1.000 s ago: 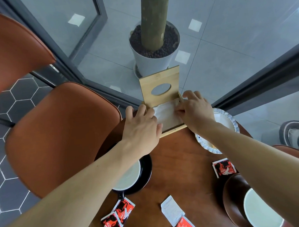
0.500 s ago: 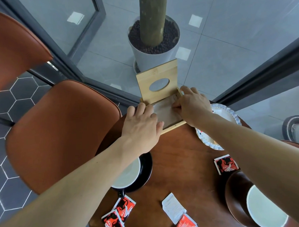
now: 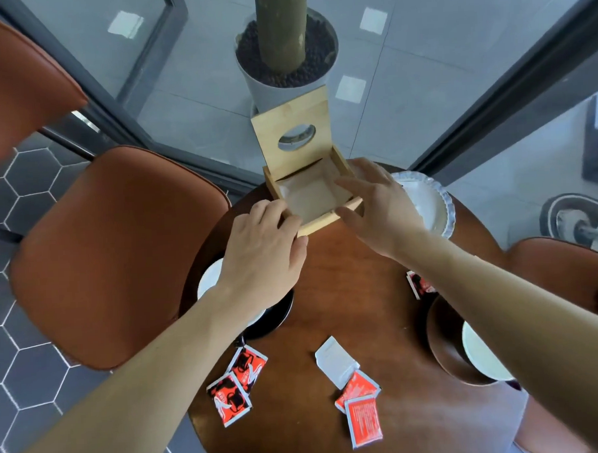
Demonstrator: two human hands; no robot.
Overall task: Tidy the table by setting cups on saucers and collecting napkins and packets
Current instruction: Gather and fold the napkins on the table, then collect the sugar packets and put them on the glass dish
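A wooden napkin box [image 3: 310, 195] sits at the far edge of the round tabletop [image 3: 355, 292], with its lid [image 3: 291, 132] standing up. Napkins [image 3: 306, 198] lie flat inside it. The left hand [image 3: 262, 252] rests on the near left corner of the box, fingers fairly straight and close together, not wrapped round anything. The right hand [image 3: 379, 205] is at the right side of the box with its fingers spread; its grip holds nothing that I can see.

The napkin step looks nearly done, since the napkins are in the box. The packets are not collected yet. Two red packets [image 3: 236, 386] lie near the left, and two more red packets [image 3: 360, 408] lie near the middle, touching a white packet [image 3: 336, 361]. One more red packet [image 3: 418, 284] peeks out beside the right arm. A white cup on a black saucer [image 3: 277, 316] sits under the left arm, and another cup on a brown saucer [image 3: 447, 350] is at the right.

Next, I think the lid needs closing, or the hands must come back near and pick up the thin packets one at a time.
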